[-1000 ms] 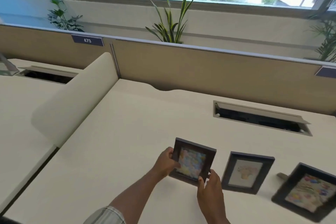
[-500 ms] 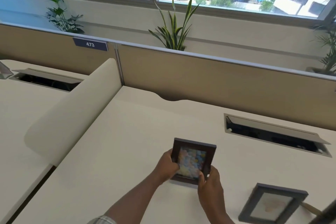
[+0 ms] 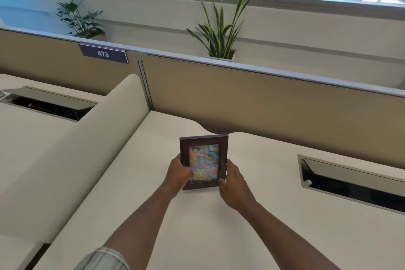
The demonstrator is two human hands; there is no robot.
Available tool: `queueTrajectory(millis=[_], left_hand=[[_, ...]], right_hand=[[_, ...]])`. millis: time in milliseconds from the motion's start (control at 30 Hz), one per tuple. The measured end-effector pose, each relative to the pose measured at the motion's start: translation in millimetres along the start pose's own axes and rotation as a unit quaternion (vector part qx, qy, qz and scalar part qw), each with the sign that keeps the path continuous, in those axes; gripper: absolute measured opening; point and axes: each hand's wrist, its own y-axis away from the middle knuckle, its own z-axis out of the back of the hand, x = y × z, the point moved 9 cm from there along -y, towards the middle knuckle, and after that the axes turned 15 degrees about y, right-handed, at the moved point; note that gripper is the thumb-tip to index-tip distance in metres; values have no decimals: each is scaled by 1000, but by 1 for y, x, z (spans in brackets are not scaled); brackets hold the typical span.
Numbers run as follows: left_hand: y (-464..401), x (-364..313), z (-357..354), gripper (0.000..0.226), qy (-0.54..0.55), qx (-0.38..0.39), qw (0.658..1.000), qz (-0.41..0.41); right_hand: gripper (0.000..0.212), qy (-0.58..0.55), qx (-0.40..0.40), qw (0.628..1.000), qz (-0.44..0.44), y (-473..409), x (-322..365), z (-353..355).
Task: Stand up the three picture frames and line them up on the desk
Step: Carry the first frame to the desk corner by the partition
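Observation:
A small dark brown picture frame (image 3: 204, 140) with a pastel flower picture stands upright in the middle of the cream desk (image 3: 140, 182), its lower edge on or just above the surface. My left hand (image 3: 179, 175) grips its left side, thumb over the glass. My right hand (image 3: 232, 182) grips its right side and lower corner. The other two frames are out of view.
A beige partition (image 3: 263, 98) runs along the desk's back, with a "473" sign (image 3: 103, 53). An open cable tray (image 3: 350, 184) sits at the right. A rounded cream divider (image 3: 72, 149) borders the left. Potted plants (image 3: 221, 26) stand behind.
Both hands carried the flower frame farther back and left on the desk and turned it upright. The view shifted left, so the other two frames dropped out of sight.

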Motion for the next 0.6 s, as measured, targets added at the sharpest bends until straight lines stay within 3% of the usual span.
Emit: queueTrajectory(millis=[267,600], left_hand=[[-54,-19,24,53,1,-13,1000,-6],[-64,-7,45,56,-34,-21,999,-6]], right_hand=[[53,-9,-5,999,32,-51,24,-13],[64,-5,51,998,27,-59,28,-39]])
